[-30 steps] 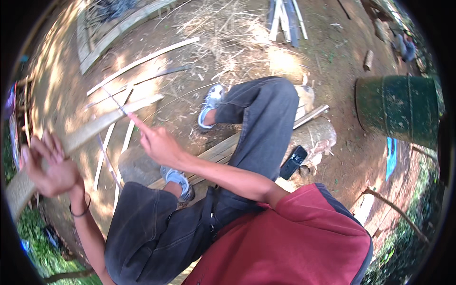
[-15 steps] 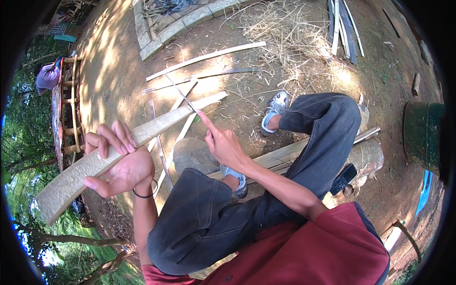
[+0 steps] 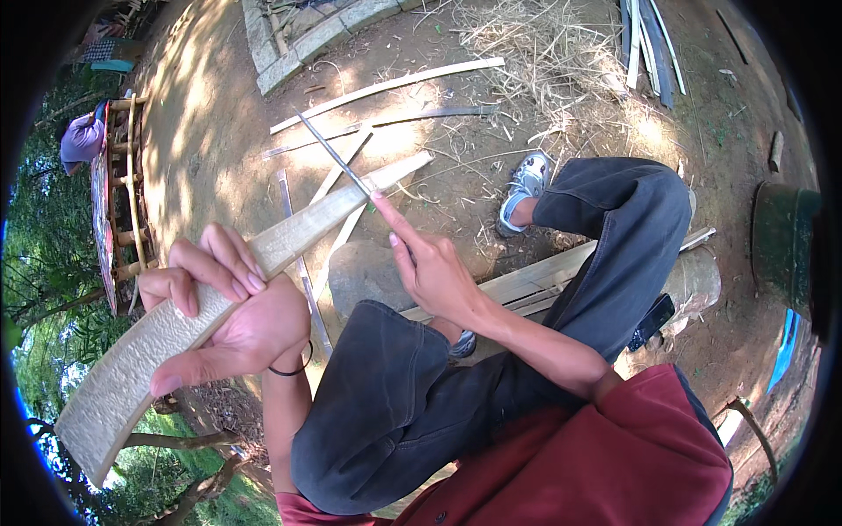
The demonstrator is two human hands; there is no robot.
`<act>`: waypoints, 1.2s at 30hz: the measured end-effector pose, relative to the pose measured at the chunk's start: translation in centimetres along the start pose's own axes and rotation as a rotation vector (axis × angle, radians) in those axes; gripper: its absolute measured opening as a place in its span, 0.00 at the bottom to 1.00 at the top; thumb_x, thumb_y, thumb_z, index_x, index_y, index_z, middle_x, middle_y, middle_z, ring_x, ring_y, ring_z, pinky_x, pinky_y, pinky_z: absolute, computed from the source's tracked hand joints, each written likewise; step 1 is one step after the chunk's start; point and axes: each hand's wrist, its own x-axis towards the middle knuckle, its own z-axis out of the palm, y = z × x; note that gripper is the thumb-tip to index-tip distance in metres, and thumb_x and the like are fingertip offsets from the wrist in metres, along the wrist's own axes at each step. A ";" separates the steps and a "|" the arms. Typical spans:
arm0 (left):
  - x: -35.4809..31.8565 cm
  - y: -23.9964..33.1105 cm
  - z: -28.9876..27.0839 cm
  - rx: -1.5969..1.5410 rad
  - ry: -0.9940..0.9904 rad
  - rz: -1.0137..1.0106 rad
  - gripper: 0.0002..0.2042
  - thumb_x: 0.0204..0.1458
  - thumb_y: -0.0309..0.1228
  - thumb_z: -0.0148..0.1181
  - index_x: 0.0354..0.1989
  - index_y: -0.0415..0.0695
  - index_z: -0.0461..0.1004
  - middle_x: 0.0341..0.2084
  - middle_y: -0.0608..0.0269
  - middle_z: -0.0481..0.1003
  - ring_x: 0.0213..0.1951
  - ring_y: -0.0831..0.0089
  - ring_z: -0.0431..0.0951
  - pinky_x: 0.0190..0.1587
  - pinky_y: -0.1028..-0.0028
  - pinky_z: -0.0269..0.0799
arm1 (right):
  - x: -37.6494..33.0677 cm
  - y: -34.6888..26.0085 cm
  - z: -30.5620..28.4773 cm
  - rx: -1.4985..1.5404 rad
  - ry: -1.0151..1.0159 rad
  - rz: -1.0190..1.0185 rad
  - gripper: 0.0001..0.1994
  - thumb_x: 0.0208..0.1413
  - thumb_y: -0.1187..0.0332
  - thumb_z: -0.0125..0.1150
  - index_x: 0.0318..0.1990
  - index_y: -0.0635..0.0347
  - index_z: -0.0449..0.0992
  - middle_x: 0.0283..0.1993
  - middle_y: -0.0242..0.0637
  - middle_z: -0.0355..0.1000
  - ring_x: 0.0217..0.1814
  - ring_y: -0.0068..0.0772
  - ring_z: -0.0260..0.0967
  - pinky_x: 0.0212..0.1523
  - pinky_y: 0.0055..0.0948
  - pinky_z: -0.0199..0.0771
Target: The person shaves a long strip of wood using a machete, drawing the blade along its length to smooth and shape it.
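Note:
My left hand (image 3: 237, 316) is closed around a long pale bamboo slat (image 3: 294, 237), fingers curled over its upper side and thumb along the lower edge. The slat slants from its broad, rough end at lower left to a narrower tip near the middle of the view. Across that narrower part lies a thin dark knife blade (image 3: 331, 152), its point toward the upper left. My right hand (image 3: 436, 272) is closed on the knife, with the index finger stretched out to the blade at the slat's edge. The handle is hidden in my palm.
Several bamboo strips (image 3: 395, 88) lie on the dirt ahead, near a shavings heap (image 3: 535, 61). A rounded stone (image 3: 364, 272) sits before my knee. Split bamboo (image 3: 535, 289) and a log (image 3: 697, 285) are beside my legs. A person (image 3: 83, 140) is at far left.
The view has shifted slightly. The slat's broad end has swung lower and nearer with my left hand, and the blade now lies at a different slant across the slat. Both hands keep their hold.

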 end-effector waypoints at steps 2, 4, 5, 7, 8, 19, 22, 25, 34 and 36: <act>0.1 0.0 -0.3 0.055 -0.018 -0.009 0.35 0.49 0.74 0.42 0.28 0.48 0.55 0.15 0.67 0.57 0.16 0.80 0.56 0.20 0.82 0.54 | 0.2 -0.1 0.5 -0.004 0.013 -0.001 0.30 0.63 0.74 0.47 0.72 0.46 0.52 0.16 0.51 0.65 0.17 0.56 0.66 0.25 0.47 0.66; 0.4 -0.5 -0.8 0.026 0.005 -0.016 0.35 0.50 0.74 0.41 0.28 0.48 0.55 0.15 0.67 0.58 0.16 0.80 0.55 0.20 0.82 0.54 | 1.1 0.8 0.2 0.006 -0.054 0.166 0.30 0.63 0.75 0.47 0.72 0.46 0.53 0.17 0.50 0.65 0.18 0.54 0.65 0.27 0.46 0.66; 0.9 -0.7 -1.4 -0.027 0.005 -0.003 0.34 0.51 0.73 0.40 0.27 0.48 0.55 0.14 0.67 0.57 0.16 0.80 0.55 0.20 0.81 0.53 | 1.3 0.7 0.3 0.038 -0.063 0.173 0.30 0.62 0.75 0.48 0.72 0.47 0.53 0.17 0.50 0.65 0.18 0.54 0.65 0.27 0.46 0.66; 1.4 -0.4 -2.1 0.001 0.002 -0.013 0.34 0.51 0.73 0.40 0.27 0.48 0.55 0.14 0.67 0.57 0.16 0.80 0.55 0.20 0.81 0.53 | 1.6 -0.4 0.3 0.099 -0.093 0.201 0.31 0.62 0.75 0.48 0.72 0.47 0.53 0.18 0.50 0.65 0.18 0.53 0.65 0.27 0.46 0.66; 1.4 -0.3 -2.2 0.014 0.001 -0.019 0.34 0.51 0.73 0.40 0.27 0.48 0.55 0.14 0.67 0.57 0.15 0.80 0.55 0.20 0.81 0.53 | 1.8 -0.9 0.2 0.077 -0.069 0.109 0.31 0.62 0.75 0.48 0.72 0.47 0.52 0.18 0.50 0.65 0.18 0.53 0.65 0.26 0.46 0.66; 1.1 -0.4 -1.4 0.041 -0.022 -0.005 0.34 0.50 0.73 0.42 0.27 0.48 0.55 0.14 0.67 0.56 0.16 0.80 0.55 0.21 0.81 0.55 | 2.3 -1.4 -0.6 -0.024 -0.101 0.035 0.31 0.62 0.74 0.48 0.72 0.47 0.53 0.19 0.50 0.68 0.18 0.52 0.67 0.27 0.48 0.68; 1.2 0.0 -0.7 -0.026 -0.040 -0.036 0.34 0.50 0.73 0.42 0.27 0.48 0.57 0.14 0.68 0.56 0.16 0.80 0.55 0.21 0.80 0.54 | 1.8 -1.3 -0.3 -0.067 -0.115 0.074 0.30 0.62 0.74 0.48 0.72 0.47 0.53 0.16 0.47 0.66 0.16 0.52 0.66 0.25 0.48 0.67; 1.1 -1.0 -0.8 -0.056 -0.044 -0.035 0.34 0.51 0.73 0.42 0.27 0.47 0.58 0.14 0.67 0.57 0.16 0.80 0.55 0.21 0.80 0.55 | 2.4 2.1 -0.1 -0.075 -0.030 0.142 0.30 0.62 0.74 0.47 0.72 0.47 0.54 0.14 0.46 0.64 0.14 0.52 0.64 0.23 0.47 0.65; 2.8 -1.3 0.7 0.094 -0.027 -0.034 0.35 0.51 0.75 0.36 0.24 0.49 0.56 0.13 0.67 0.55 0.14 0.79 0.51 0.18 0.81 0.49 | 2.0 -0.9 -0.2 0.040 0.078 -0.084 0.28 0.63 0.74 0.47 0.71 0.47 0.56 0.15 0.48 0.64 0.17 0.51 0.66 0.24 0.46 0.65; 2.9 -1.6 0.5 -0.004 -0.010 -0.065 0.35 0.51 0.74 0.38 0.24 0.49 0.57 0.13 0.67 0.55 0.14 0.80 0.52 0.19 0.80 0.50 | 2.6 0.3 -1.1 0.006 -0.011 0.017 0.29 0.63 0.73 0.48 0.71 0.47 0.54 0.16 0.49 0.65 0.17 0.52 0.67 0.24 0.46 0.67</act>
